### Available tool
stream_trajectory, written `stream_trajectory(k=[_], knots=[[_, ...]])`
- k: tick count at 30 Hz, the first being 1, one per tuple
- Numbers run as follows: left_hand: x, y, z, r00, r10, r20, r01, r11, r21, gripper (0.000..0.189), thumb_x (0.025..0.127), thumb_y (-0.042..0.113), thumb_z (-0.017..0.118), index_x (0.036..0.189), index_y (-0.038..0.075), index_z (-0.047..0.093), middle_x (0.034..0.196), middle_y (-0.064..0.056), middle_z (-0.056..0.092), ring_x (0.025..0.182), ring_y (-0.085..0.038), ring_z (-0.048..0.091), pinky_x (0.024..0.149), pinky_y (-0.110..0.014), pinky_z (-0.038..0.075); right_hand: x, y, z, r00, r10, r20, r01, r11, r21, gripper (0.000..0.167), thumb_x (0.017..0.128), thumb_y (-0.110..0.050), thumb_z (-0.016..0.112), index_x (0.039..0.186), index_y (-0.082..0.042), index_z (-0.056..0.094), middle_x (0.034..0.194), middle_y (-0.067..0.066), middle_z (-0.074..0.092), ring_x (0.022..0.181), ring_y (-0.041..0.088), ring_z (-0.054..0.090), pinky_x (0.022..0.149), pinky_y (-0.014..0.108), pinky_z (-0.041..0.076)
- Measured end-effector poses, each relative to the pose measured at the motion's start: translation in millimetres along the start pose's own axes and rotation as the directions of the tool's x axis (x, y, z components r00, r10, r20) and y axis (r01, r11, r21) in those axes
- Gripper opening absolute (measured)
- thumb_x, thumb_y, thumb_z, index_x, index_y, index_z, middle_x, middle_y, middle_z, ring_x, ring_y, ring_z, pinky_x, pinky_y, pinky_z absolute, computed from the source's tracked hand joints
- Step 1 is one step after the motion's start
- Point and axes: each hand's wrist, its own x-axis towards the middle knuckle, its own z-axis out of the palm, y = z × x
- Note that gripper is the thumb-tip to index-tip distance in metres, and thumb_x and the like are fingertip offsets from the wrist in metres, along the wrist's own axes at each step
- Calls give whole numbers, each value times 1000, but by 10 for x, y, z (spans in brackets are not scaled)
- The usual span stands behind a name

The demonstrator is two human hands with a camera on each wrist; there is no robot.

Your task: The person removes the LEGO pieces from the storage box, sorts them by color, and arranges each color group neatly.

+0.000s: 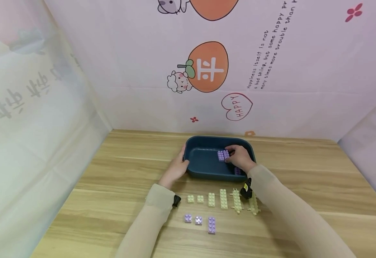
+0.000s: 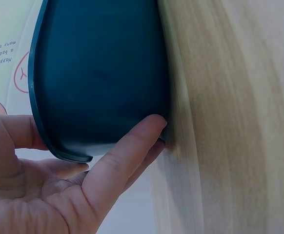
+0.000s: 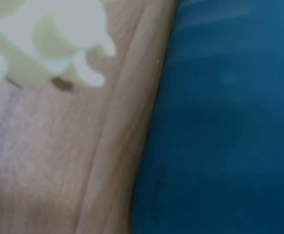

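Note:
A dark blue rectangular tub [image 1: 204, 175] stands at the back of the table. My left hand [image 1: 176, 167] holds its left end; in the left wrist view, the thumb [image 2: 132, 151] lies along the outer wall and other fingers reach up by the rim. Inside the tub, my right hand [image 1: 241, 157] pinches a purple toy building brick [image 1: 226, 154] between thumb and fingertips. Another purple brick [image 1: 220, 156] lies right beside it. A darker-looking purple brick [image 1: 237, 171] is by the tub's front right wall, below the right wrist.
In front of the tub runs a row of pale yellow bricks [image 1: 211, 199], several in all. Two at its right, such as the long one with side clips [image 1: 237, 200], lie near the right wrist. Three purple bricks [image 1: 212, 225] lie nearer me. A printed cloth [image 1: 142, 89] hangs behind.

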Motion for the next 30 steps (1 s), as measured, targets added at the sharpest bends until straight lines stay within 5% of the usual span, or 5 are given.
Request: stream_trajectory(k=[6,15,19,23,30], knots=[[-3,-14,-16,1000,-4,7,4,1000,12,66,101,11,37,157,23,6,160,-12,20,51,-14,37,59,-26,45,12,-8,39,1000,-7,-18,6,999,-35,48,84,-4,71,130,0,58,117,22,58,98,30,54,78,38,51],[3,-15,-12,1000,-14,11,14,1000,16,65,101,13,37,158,24,7,159,-14,24,55,-16,41,62,-27,46,-14,6,5,998,14,-60,-14,1000,3,48,83,-11,75,126,0,59,115,21,62,98,30,60,80,40,52],[-4,-18,5,1000,-13,7,13,1000,10,65,100,12,38,158,22,8,159,-15,23,78,-25,57,65,-29,49,-25,29,-12,997,17,-82,-15,1000,27,46,83,-11,74,126,0,60,117,22,64,103,32,61,84,43,53],[-15,-17,6,1000,-16,5,16,1000,-15,65,100,11,38,158,22,9,160,-15,22,105,-32,57,69,-33,52,-11,39,-21,993,13,-118,-9,999,41,46,85,-11,73,126,2,60,121,23,63,108,35,61,89,46,52],[-1,0,5,1000,-13,6,13,1000,-12,66,100,11,38,158,22,8,159,-16,23,71,-20,52,66,-32,51,-20,55,-61,988,30,-154,-9,991,130,49,84,-8,72,130,4,57,123,24,60,108,34,61,92,45,51]])
